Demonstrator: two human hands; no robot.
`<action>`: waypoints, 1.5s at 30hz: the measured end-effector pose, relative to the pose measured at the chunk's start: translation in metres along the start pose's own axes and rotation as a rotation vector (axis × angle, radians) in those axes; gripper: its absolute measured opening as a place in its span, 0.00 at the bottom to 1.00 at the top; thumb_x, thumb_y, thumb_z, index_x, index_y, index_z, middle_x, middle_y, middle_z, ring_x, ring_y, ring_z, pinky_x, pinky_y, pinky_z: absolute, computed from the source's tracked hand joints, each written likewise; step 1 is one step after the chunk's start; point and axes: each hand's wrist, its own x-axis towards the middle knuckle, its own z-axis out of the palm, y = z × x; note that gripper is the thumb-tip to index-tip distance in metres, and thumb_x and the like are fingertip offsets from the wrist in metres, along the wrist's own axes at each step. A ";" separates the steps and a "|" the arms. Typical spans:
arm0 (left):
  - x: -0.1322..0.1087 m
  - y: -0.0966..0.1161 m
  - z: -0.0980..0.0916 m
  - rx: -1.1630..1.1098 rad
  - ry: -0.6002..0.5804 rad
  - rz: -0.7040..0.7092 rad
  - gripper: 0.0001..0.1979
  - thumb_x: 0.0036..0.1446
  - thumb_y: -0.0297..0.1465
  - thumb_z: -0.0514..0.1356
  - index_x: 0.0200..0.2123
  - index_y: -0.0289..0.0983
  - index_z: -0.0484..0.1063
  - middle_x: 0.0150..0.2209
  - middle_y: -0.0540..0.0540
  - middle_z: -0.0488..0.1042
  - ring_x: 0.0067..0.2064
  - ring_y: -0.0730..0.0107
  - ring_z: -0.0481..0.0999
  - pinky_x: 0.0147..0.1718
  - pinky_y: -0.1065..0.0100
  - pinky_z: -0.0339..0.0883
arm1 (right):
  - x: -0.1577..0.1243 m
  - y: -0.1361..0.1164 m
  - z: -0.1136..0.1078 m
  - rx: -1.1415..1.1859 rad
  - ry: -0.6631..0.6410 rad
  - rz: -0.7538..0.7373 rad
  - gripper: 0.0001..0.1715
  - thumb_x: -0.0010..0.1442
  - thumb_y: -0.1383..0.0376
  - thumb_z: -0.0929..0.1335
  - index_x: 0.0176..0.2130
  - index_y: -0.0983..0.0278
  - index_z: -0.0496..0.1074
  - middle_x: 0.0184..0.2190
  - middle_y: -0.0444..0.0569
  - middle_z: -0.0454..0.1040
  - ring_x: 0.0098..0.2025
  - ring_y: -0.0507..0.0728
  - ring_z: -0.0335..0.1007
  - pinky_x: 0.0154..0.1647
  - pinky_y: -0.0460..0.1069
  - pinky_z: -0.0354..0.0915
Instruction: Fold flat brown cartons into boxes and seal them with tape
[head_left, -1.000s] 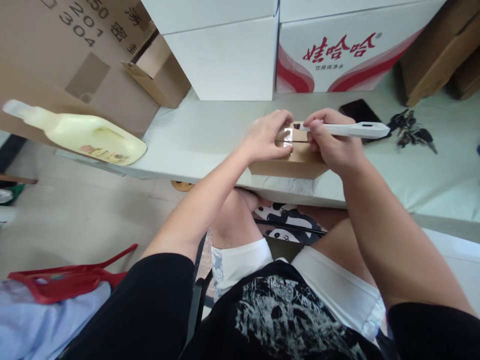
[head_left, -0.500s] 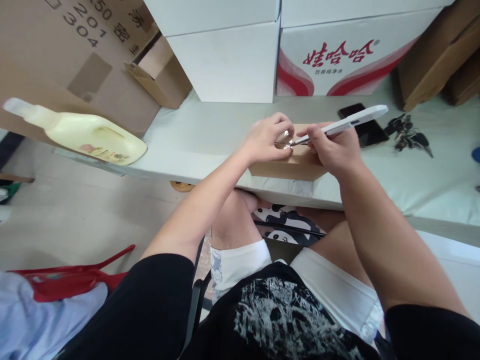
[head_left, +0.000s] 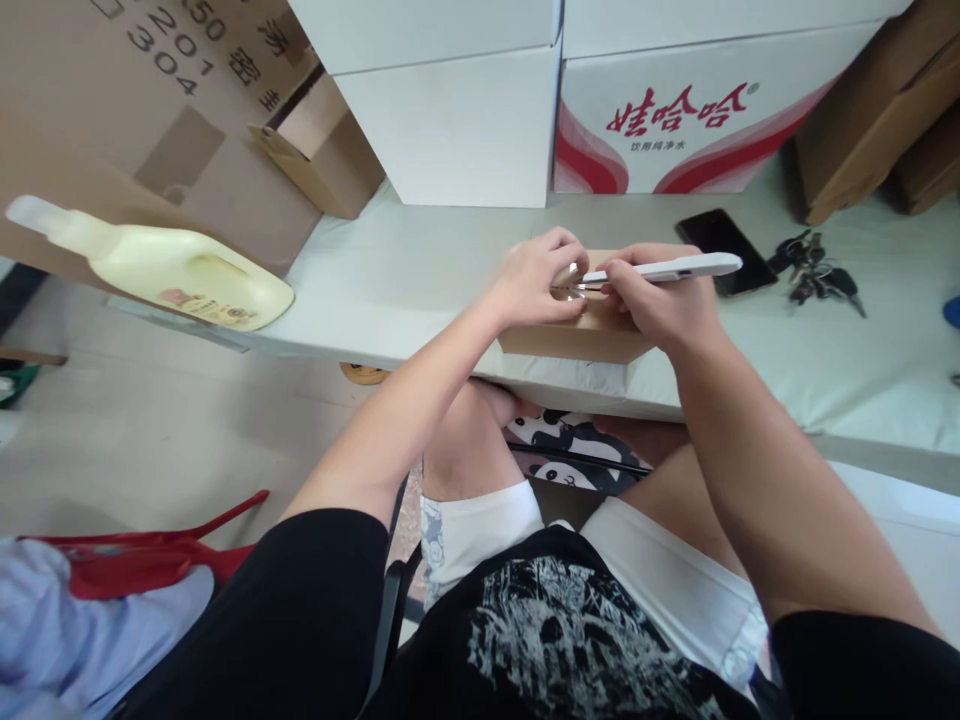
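My left hand [head_left: 536,277] is closed, its thumb and fingers curled round a small shiny, rounded piece [head_left: 568,284] whose kind I cannot make out. That piece rests at the top of a small brown cardboard box [head_left: 574,341] near the table's front edge. My right hand [head_left: 666,300] grips a slim white utility knife [head_left: 686,267] like a pen. Its thin metal tip points left and reaches the shiny piece between my left fingers. Whether the tip is cutting into it cannot be seen. The right hand leans over the box's right end.
White cartons [head_left: 480,130] and a red-printed carton [head_left: 675,120] stand behind. A black phone [head_left: 727,250] and keys [head_left: 817,272] lie to the right. A pale yellow bottle [head_left: 187,270] lies at the left by a large cardboard box [head_left: 135,120]. The table [head_left: 420,260] has a pale cover.
The utility knife has tilted lower, its rear end dropping down and left to lie nearly level. My right hand has shifted slightly left; my left hand stays in place.
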 end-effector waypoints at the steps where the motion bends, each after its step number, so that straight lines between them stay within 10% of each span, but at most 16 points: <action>1: 0.000 0.000 0.000 0.003 -0.003 0.003 0.14 0.56 0.35 0.64 0.46 0.42 0.75 0.54 0.45 0.74 0.50 0.56 0.78 0.50 0.56 0.69 | 0.000 0.000 0.000 -0.010 -0.001 0.003 0.10 0.60 0.62 0.70 0.27 0.60 0.77 0.24 0.47 0.77 0.30 0.58 0.75 0.31 0.52 0.68; 45: 0.000 0.001 -0.001 -0.007 -0.019 0.001 0.13 0.57 0.35 0.64 0.46 0.43 0.78 0.55 0.44 0.74 0.53 0.56 0.77 0.53 0.56 0.68 | 0.000 0.000 0.003 -0.084 0.092 -0.011 0.03 0.53 0.66 0.69 0.31 0.59 0.70 0.25 0.43 0.71 0.28 0.55 0.66 0.32 0.52 0.64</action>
